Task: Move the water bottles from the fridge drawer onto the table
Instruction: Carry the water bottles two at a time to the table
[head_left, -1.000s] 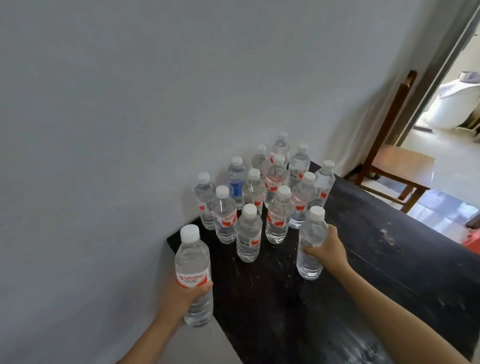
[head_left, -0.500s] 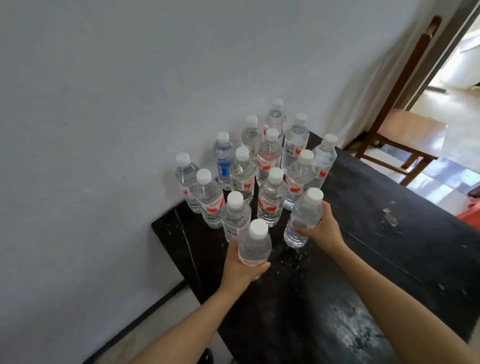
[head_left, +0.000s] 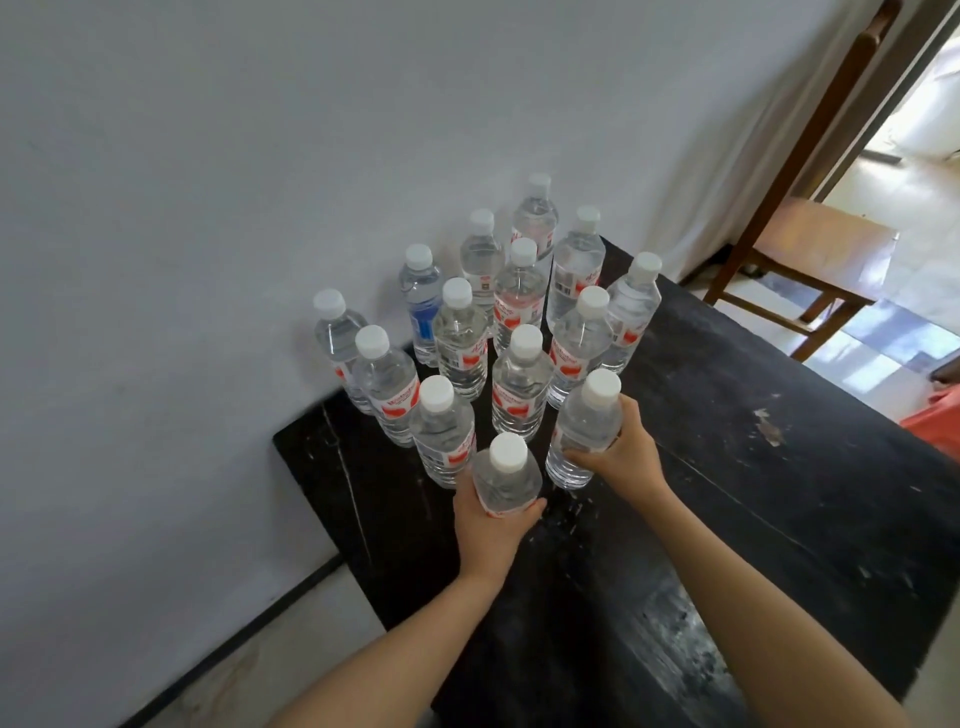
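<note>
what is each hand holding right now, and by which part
The left hand grips a water bottle around its body, below the shoulder. The right hand grips a second bottle around its lower body.

wooden chair (head_left: 821, 244), grey wall (head_left: 260, 156), tiled floor (head_left: 896, 340)

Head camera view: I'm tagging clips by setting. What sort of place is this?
Likely a room in a home: a worn black table set against a plain white wall, with a wooden chair by an open doorway.
</note>
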